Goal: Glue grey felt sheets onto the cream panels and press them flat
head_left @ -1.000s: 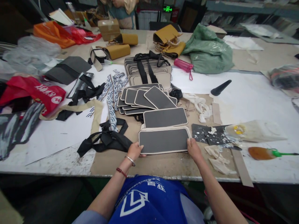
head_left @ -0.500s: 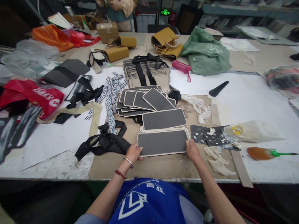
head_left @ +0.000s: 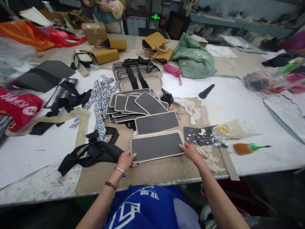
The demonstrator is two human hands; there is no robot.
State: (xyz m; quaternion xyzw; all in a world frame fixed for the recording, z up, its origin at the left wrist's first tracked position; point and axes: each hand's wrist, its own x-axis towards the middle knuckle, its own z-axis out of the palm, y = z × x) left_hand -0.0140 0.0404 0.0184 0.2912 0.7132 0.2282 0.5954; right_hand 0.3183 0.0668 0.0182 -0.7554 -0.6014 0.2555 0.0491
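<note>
A dark grey rectangular panel (head_left: 157, 147) with a pale border lies on top of a small stack near the table's front edge. My left hand (head_left: 126, 160) grips its left end, thumb on top and fingers partly under it. At the right end my right hand (head_left: 189, 150) holds the corner, thumb over the border. Just behind lies another grey panel (head_left: 157, 123), tilted slightly. Farther back, several panels (head_left: 134, 104) are fanned over one another, in front of a tall stack of pale-edged pieces (head_left: 122, 76) with black straps on it.
Black fabric strips (head_left: 95, 152) lie left of the panels, beside patterned strips (head_left: 98, 108). To the right are a glue-spattered black board (head_left: 197, 135) and an amber bottle (head_left: 243, 149). A green bag (head_left: 194, 58) sits farther back. Across the table stands a person (head_left: 108, 16).
The whole view has shifted, so the table's contents appear farther left. Both my hands keep their hold on the ends of the front panel.
</note>
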